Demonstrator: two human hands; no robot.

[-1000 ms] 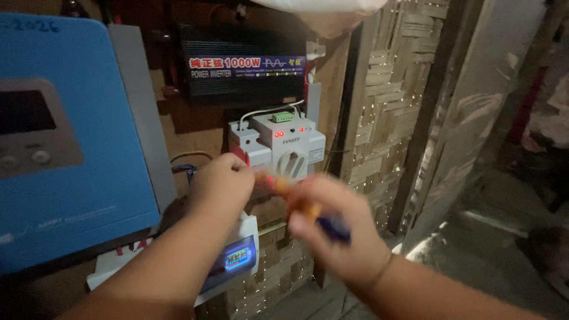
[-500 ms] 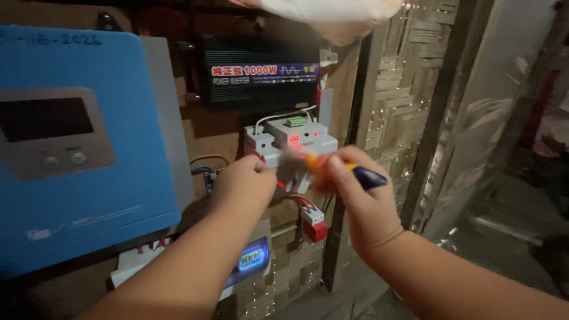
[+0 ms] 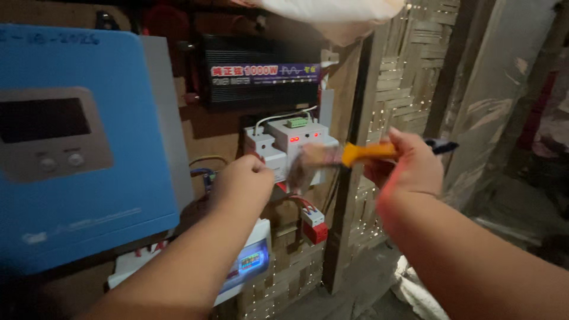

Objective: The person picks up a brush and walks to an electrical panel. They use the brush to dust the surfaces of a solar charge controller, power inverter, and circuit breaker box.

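Presently the right hand [image 3: 409, 169], at about 3 o'clock from frame centre, is closed around a paintbrush [image 3: 361, 154] with an orange ferrule and a dark blue handle end that pokes out past the knuckles toward 3 o'clock. The brush lies roughly level, its blurred bristles pointing to 9 o'clock and lying over the front of the white switch unit [image 3: 290, 145]; whether the bristles touch the casing cannot be told.

The left hand [image 3: 242, 185], just left of centre, is curled into a loose fist, knuckles up, close against the lower left edge of the same white unit. Whether it grips anything cannot be told; the fingers are hidden behind the back of the hand.

Two small red lamps glow on the white unit, and a green terminal block sits on its top. At 12 o'clock from it hangs a black ribbed inverter [image 3: 261, 77]. At 9 o'clock a large blue controller [image 3: 89, 178] with a grey screen panel fills the left of the frame. At 6 o'clock from the white unit sit a small red breaker [image 3: 315, 228] and a white meter with a lit display [image 3: 252, 261]. A woven bamboo wall [image 3: 403, 83] stands at 2 o'clock.
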